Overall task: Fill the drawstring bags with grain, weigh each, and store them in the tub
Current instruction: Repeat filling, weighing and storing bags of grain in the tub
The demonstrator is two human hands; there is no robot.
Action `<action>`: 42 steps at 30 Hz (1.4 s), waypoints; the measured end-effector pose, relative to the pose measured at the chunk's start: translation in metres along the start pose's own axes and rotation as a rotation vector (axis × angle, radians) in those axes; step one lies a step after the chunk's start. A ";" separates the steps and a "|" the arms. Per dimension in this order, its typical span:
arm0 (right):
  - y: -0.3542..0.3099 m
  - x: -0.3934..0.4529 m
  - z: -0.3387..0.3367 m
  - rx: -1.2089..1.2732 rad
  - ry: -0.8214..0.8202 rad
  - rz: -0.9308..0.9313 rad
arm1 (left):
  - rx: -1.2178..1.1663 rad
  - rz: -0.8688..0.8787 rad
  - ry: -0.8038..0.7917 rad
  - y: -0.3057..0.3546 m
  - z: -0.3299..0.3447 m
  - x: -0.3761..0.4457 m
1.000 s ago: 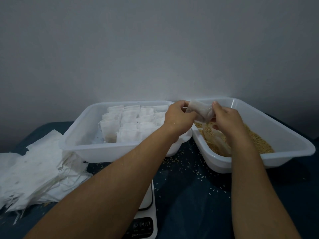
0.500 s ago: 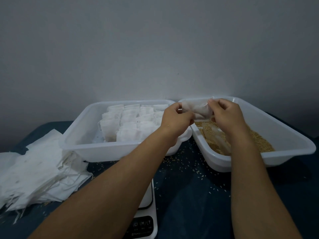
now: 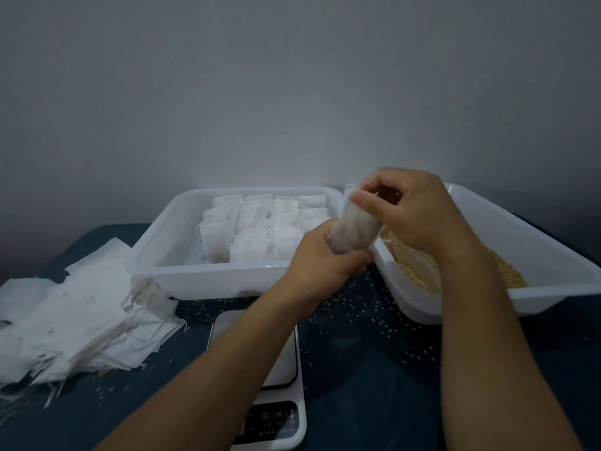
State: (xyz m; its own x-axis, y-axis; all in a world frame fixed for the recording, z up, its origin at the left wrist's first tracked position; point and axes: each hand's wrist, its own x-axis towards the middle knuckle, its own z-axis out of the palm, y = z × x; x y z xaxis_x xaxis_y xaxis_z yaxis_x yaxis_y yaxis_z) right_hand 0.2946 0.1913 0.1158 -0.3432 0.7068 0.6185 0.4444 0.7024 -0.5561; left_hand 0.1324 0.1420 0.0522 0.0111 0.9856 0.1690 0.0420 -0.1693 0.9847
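Observation:
A white drawstring bag (image 3: 353,227) stands almost upright between the two tubs. My left hand (image 3: 320,258) grips its lower part from below. My right hand (image 3: 411,208) is above it, fingers pinching the bag's top edge. The left tub (image 3: 156,255) holds several filled white bags (image 3: 257,227) in rows. The right tub (image 3: 553,255) holds tan grain (image 3: 507,275); a pale object lies half buried in the grain under my right wrist. A white digital scale (image 3: 279,415) lies in front, partly under my left forearm.
A loose pile of flat empty bags (image 3: 74,327) with trailing strings covers the left of the dark blue tabletop (image 3: 374,385). Spilled grains are scattered between the tubs and around the scale. A grey wall stands right behind the tubs.
The bag turned from lying sideways between both hands to standing upright. My left hand dropped to hold its lower part, and my right hand rose to its top.

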 end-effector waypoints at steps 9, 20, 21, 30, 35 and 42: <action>-0.042 0.001 0.018 0.144 -0.075 -0.030 | -0.418 -0.004 0.062 -0.017 -0.032 -0.044; -0.042 -0.031 0.081 0.114 -0.313 0.069 | -0.212 -0.024 0.022 -0.026 -0.096 -0.073; -0.041 -0.036 0.086 0.112 -0.285 0.058 | -0.258 -0.031 -0.003 -0.028 -0.102 -0.076; -0.030 -0.075 0.116 0.294 -0.105 0.188 | -0.012 0.122 0.241 -0.045 -0.131 -0.086; -0.026 -0.090 0.137 0.355 -0.210 0.221 | 0.195 0.183 0.284 -0.051 -0.131 -0.092; -0.026 -0.096 0.143 0.257 -0.125 0.184 | 0.132 0.102 0.129 -0.053 -0.136 -0.097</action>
State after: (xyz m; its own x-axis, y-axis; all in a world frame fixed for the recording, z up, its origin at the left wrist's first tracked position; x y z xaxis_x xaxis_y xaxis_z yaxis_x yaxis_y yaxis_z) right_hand 0.1981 0.1170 -0.0085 -0.3825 0.8173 0.4311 0.2906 0.5493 -0.7835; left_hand -0.0069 0.0556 -0.0106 -0.1061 0.9542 0.2796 0.1775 -0.2585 0.9496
